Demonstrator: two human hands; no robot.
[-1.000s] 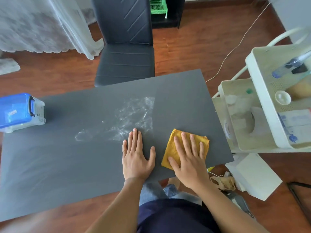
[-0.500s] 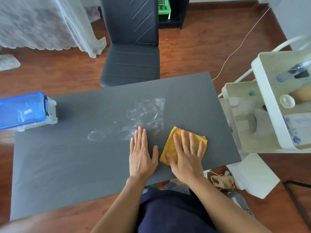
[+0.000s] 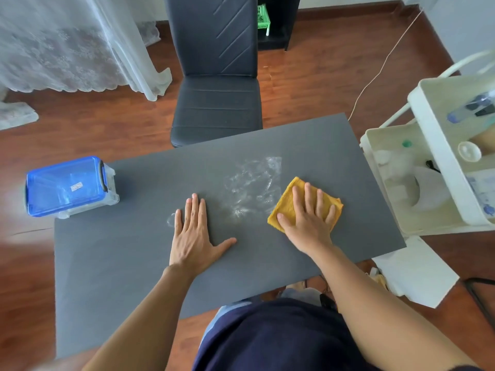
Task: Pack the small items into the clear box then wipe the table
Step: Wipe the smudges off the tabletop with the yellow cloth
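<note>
We had the yellow cloth (image 3: 288, 207) flat on the dark grey table (image 3: 134, 263), right of centre, just beside the white smear (image 3: 251, 183) that ran off to its left and far side. It read as a soft, light terry rag, folded approx. square; we judged it would bunch or slide under a loose touch, so it wanted a flat palm w/ weight on it, not a pinch at a corner. On a smooth top like this it should glide easily, tho the residue could drag a bit.

Our right hand (image 3: 308, 218) lay on top of the cloth, fingers straight and spread, palm down, pressing rather than curling round it. The near-left corner and far edge of the cloth showed outside the hand.

Our left hand (image 3: 194, 236) was also flat on the bare table, left of the smear, fingers straight and close together, thumb out to the right, holding nothing; we took it as a brace. A faint white ring sat just by its little finger.

The clear box w/ blue lid (image 3: 67, 186) stood at the far-left corner, lid on, well apart from both hands. No small items were left on the table, so packing looked done and the wipe was the step in hand.
</note>
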